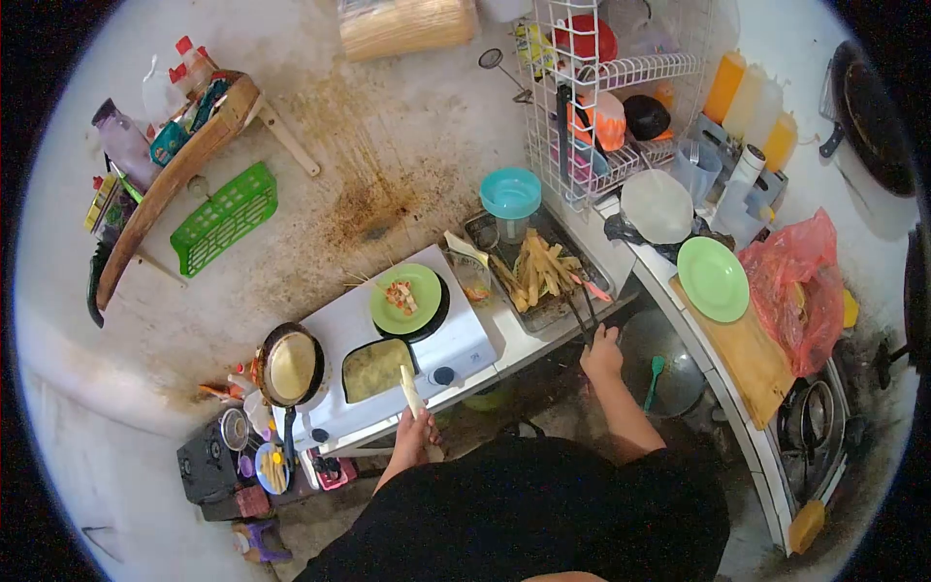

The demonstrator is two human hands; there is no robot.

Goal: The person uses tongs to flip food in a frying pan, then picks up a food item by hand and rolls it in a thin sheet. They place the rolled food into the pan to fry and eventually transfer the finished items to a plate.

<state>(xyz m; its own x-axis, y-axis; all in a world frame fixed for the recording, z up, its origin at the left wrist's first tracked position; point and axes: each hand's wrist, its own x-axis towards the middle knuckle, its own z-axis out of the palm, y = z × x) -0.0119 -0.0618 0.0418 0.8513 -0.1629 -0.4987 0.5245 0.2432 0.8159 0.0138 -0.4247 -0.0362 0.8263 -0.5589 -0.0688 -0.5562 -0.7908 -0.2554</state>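
My left hand [415, 434] is closed around a long pale stick-like thing [411, 390]; I cannot make out its kind. It sits just in front of a rectangular pan [378, 371] with yellowish contents on the white stove [464, 339]. My right hand [603, 357] grips dark tongs [585, 315], whose tips reach toward golden-brown strips of food [539, 272] on a metal tray [593, 303]. On the stove's back part, a green plate [386, 312] holds chopped orange and white pieces. A round frying pan [292, 365] at the left contains a pale flat layer.
A turquoise bowl [511, 192] stands at the tray's back. Right of it are a wire rack [621, 73], a green plate [713, 279] on a cutting board [766, 373] and a red plastic bag [797, 281]. A large wok [669, 388] with a green spatula [656, 378] lies below the counter.
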